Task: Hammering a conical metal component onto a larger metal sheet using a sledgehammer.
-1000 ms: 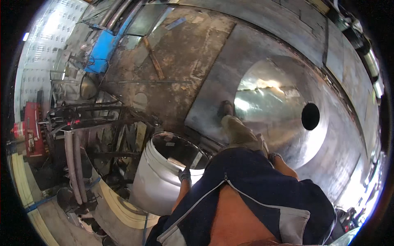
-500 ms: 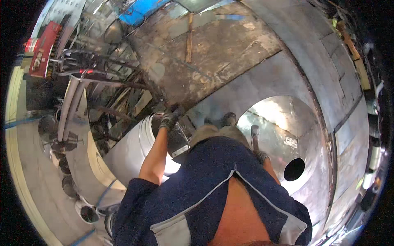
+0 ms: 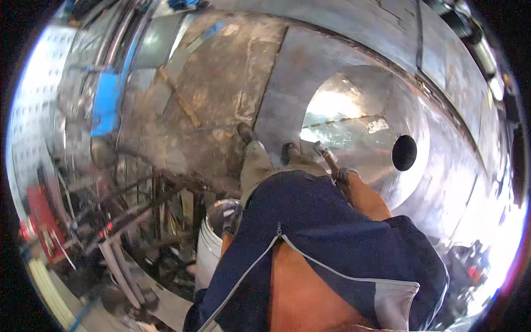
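A hammer [image 3: 330, 161] with a wooden-looking handle is in my right hand [image 3: 344, 178], which is gloved and closed round it. Beyond the hammer lies a large, round, shiny sheet-metal piece [image 3: 359, 149] with a dark round hole [image 3: 404, 153] toward its right. My left hand [image 3: 232, 220], in a dark glove, is closed at the rim of a pale metal tube [image 3: 208, 243] beside my left leg. My shirt covers part of that hand and of the tube. Its fingers are partly in shadow inside the opening.
Brown, stained metal plate [image 3: 221, 72] covers the floor ahead, with a narrow rusty strip [image 3: 185, 105] on it. Metal scrap and bars [image 3: 171, 216] crowd the left, near a red case [image 3: 44, 216]. A blue object [image 3: 106, 102] stands far left.
My view has turned to the right, so the scene sits rotated. The tube has shifted downward in view, now largely behind my shirt. The hammer stays in my right hand.
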Tool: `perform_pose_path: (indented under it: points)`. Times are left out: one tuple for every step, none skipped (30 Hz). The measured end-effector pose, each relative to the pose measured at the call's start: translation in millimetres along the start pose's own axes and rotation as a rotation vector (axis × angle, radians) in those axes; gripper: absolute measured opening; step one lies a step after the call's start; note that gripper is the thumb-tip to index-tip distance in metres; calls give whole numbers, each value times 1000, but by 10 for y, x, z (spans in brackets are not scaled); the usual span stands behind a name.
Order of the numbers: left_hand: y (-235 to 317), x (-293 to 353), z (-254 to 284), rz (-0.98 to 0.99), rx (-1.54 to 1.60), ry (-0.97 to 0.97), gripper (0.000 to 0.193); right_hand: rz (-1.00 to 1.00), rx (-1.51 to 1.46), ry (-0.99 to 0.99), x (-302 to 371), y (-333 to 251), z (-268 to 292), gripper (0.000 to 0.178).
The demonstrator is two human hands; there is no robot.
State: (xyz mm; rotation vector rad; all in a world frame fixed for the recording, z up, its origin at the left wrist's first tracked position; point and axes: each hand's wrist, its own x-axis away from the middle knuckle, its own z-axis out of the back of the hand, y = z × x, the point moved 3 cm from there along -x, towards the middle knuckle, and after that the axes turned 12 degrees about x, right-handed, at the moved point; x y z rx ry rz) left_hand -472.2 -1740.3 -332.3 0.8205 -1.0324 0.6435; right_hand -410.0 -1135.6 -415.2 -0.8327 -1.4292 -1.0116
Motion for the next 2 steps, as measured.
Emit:
perform_pose_path:
  points:
    - [89, -111, 125, -2, 8, 5, 53, 4, 77, 20, -7, -6, -55, 38]
    - [190, -233, 264, -6, 17, 8, 54, 3, 157, 39, 3, 9, -111, 41]
